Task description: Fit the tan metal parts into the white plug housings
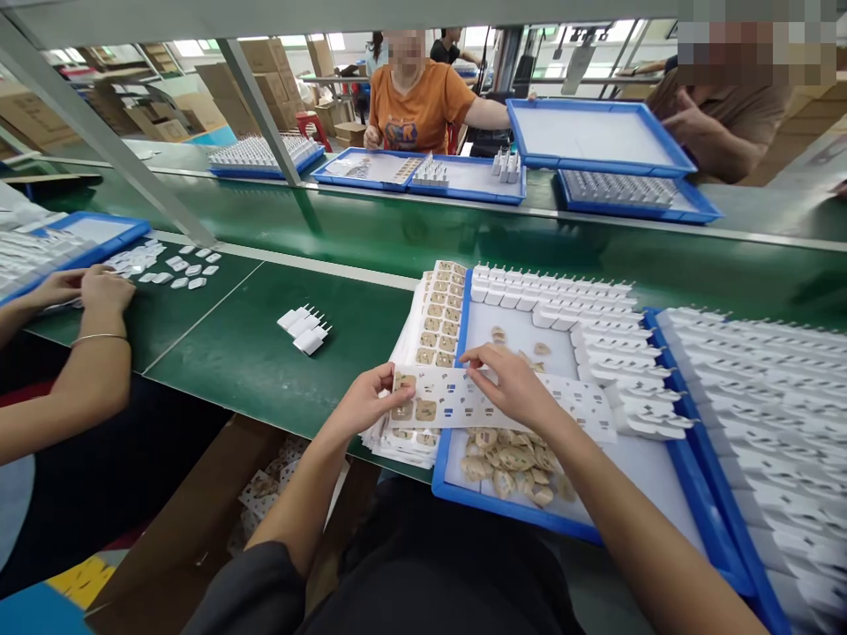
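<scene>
My left hand (367, 401) is closed on the left end of a long white sticker sheet (503, 399), thumb on top. A couple of brown-backed pieces remain at that end; the rest carries small printed marks and cutouts. Over the sheet's upper edge is my right hand (506, 379), its thumb and index finger curved and slightly apart, with nothing visible between them. Beneath lies a blue-rimmed tray (516, 507) holding a pile of loose brown pieces (520, 459) and rows of white plug adapters (609, 353). A stack of sticker sheets (437, 322) sits along the tray's left side.
Several white plugs (305, 329) lie on the green bench left of the stack. A second tray of plugs (760, 423) stands at right. A co-worker's hands (99, 287) work at left beside small white parts (178, 265). Across the bench, a person holds a raised tray (599, 137).
</scene>
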Tool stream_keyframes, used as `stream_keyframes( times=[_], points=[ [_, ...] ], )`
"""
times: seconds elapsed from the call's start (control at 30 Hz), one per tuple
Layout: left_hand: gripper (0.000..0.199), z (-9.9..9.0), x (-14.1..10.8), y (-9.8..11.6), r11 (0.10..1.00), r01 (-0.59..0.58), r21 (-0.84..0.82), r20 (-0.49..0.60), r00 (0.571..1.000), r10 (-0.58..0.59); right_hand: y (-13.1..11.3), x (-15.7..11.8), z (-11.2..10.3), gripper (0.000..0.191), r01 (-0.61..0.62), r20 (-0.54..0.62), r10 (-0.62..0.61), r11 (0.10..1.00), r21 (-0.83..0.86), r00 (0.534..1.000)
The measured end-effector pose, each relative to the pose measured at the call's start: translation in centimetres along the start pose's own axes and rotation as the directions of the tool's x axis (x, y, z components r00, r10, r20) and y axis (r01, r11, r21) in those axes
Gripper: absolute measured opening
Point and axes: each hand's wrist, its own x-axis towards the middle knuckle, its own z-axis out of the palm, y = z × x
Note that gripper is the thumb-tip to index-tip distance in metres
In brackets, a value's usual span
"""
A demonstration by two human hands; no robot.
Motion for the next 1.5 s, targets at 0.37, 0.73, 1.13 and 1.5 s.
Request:
stream_keyframes(
  times=[0.37, 0.73, 1.13, 1.5],
  points=[
    [0.046, 2.8, 0.2, 2.2, 0.949, 0.025, -0.314, 0.000, 1.000, -0.026, -4.2, -0.4, 1.8, 0.008, 0.372, -0.093, -0.387, 0.917, -0.144, 0.917],
    [0.050, 3.0, 0.9, 1.3, 0.967, 0.048, -0.248, -0.034, 0.998, -0.058, -4.1, -2.6, 0.5, 0.008, 0.378, -0.127, -0.376, 0.926, -0.002, 0.918],
    [0.057, 1.1, 1.6, -0.4, 0.813, 0.058, 0.579, -0.296, 0.944, 0.143, 7.6, -12.8, -7.6, 0.004, -0.354, -0.581, 0.097, 0.868, -0.349, 0.808],
    [0.054, 2.5, 0.2, 0.2, 0.732, -0.079, 0.677, -0.385, 0.810, 0.443, 6.0, -11.6, -7.0, 0.011, -0.382, -0.735, 0.245, 0.924, -0.021, 0.633]
  ],
)
